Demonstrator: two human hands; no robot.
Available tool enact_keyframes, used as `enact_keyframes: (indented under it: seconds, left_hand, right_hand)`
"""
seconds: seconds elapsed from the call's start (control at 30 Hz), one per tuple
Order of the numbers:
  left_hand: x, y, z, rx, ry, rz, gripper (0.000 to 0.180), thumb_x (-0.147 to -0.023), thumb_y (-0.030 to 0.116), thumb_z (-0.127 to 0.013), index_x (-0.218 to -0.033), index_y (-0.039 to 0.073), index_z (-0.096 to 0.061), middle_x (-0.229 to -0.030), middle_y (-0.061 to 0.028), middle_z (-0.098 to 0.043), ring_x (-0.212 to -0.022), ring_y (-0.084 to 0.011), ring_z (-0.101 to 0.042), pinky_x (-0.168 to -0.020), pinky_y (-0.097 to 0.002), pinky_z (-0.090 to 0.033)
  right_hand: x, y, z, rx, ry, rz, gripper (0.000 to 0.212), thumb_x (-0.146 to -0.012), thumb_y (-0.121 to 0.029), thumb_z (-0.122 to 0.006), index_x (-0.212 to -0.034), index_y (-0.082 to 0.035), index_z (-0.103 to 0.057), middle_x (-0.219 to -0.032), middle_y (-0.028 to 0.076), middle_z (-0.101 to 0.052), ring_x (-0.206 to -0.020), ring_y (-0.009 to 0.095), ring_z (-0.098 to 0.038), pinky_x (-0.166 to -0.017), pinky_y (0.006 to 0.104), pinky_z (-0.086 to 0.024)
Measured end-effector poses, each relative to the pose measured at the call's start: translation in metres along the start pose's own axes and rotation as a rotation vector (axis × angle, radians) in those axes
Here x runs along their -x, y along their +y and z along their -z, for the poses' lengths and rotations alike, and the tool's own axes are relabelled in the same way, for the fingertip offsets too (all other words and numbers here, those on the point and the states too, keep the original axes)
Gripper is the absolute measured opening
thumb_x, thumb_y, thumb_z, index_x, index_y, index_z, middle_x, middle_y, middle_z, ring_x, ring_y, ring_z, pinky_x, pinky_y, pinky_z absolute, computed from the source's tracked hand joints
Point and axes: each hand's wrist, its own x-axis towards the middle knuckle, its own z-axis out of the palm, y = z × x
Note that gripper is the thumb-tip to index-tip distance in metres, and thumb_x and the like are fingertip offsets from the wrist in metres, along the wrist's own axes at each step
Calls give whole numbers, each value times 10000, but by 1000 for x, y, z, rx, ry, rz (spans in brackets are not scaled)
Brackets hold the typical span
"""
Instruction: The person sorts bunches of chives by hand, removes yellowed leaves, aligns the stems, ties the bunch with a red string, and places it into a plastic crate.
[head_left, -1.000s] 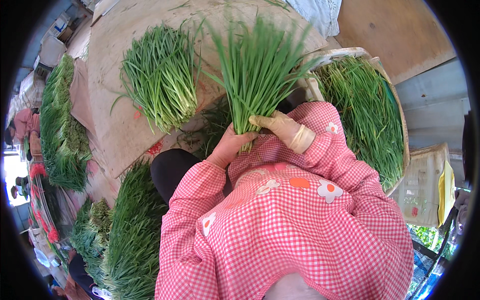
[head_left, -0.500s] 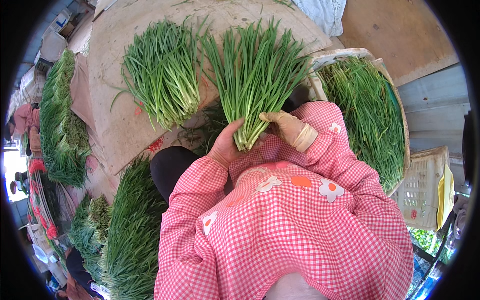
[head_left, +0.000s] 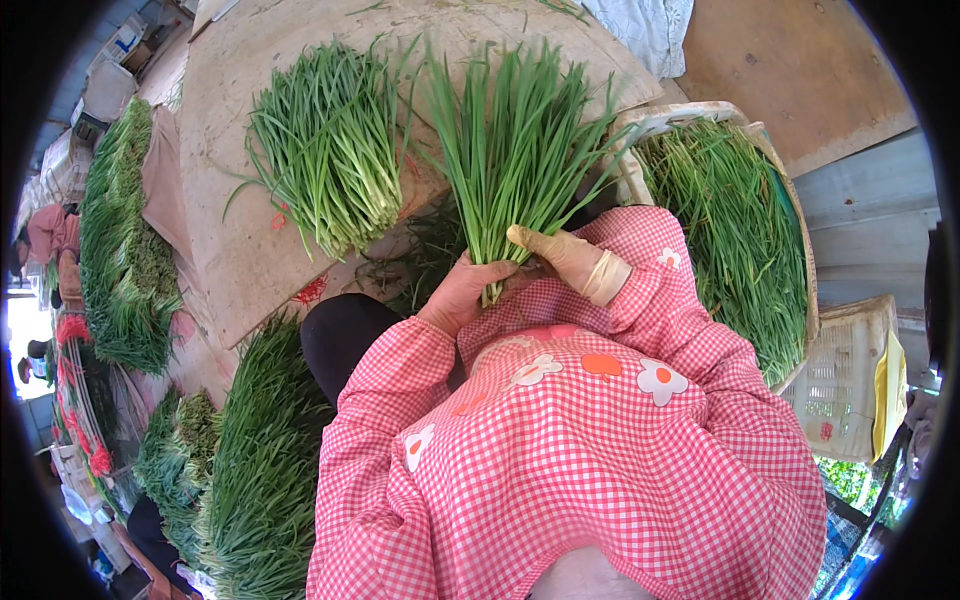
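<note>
A bunch of garlic chives point(head_left: 510, 160) stands fanned out in front of my body, leaves pointing away and pale stem ends toward me. My left hand point(head_left: 468, 288), bare, grips it low, with the thumb across the stems. My right hand point(head_left: 565, 258), in a thin pale glove, closes on the bunch from the right, its thumb pressed on the stems; the other right fingers are hidden behind. Just left of the held bunch, a pile of garlic chives point(head_left: 335, 150) lies on the board, its pale ends toward me.
The chives pile rests on a worn board point(head_left: 225, 250). To my right stands a pale crate point(head_left: 640, 185) full of long green leaves, with another plastic crate point(head_left: 845, 370) beyond it. Heaps of greens point(head_left: 262, 480) lie at my left. A person point(head_left: 52, 235) is at the far left.
My left thumb has moved across the stems, and the left hand has shifted slightly right. The bunch is gathered narrower at its base and its leaf tips have swung.
</note>
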Motion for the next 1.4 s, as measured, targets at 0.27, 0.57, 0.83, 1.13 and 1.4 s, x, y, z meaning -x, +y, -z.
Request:
enact_keyframes:
  seconds: [0.27, 0.57, 0.83, 1.13, 1.4]
  left_hand:
    - [-7, -8, 11, -36, 20, 2, 347, -804, 30, -618, -1137, 39, -521, -1015, -69, -604, -857, -164, -605, -717, -279, -507]
    - [-12, -14, 6, -248, -4, -44, 445, -751, 15, -647, -1166, 63, -492, -1075, -38, -576, -921, -148, -579, -764, -281, -485]
    - [-11, -8, 10, -49, 18, 66, 406, -764, 14, -643, -1145, 35, -502, -1039, -75, -591, -897, -177, -607, -751, -279, -505]
    - [-6, 8, 10, -77, -182, -53, 364, -777, 121, -665, -1102, 39, -525, -951, -51, -593, -721, -117, -539, -615, -244, -448]
    - [-6, 9, 8, -454, -43, -97, 346, -781, 47, -639, -1111, 37, -536, -986, -26, -588, -837, -123, -559, -695, -249, -459]
  right_hand:
    - [35, -40, -31, 1307, 218, 186, 376, -837, -413, -578, -807, -38, -596, -707, 98, -609, -641, 245, -593, -608, 338, -456]
    - [-21, -15, -5, 1179, 335, 456, 288, -819, -290, -628, -790, -38, -492, -640, 79, -535, -584, 210, -533, -563, 325, -435]
    - [6, -13, -4, 81, -140, 165, 98, -873, -115, -552, -788, -86, -514, -729, 2, -562, -525, 56, -447, -466, 192, -359]
    - [46, -1, 11, 1134, -225, -52, 210, -863, -195, -564, -996, -33, -547, -816, 44, -608, -670, 148, -566, -620, 278, -463]
    - [18, -12, -4, 60, -86, 385, 438, -820, -227, -664, -1177, -29, -504, -1065, 85, -596, -974, 146, -545, -820, 277, -444]
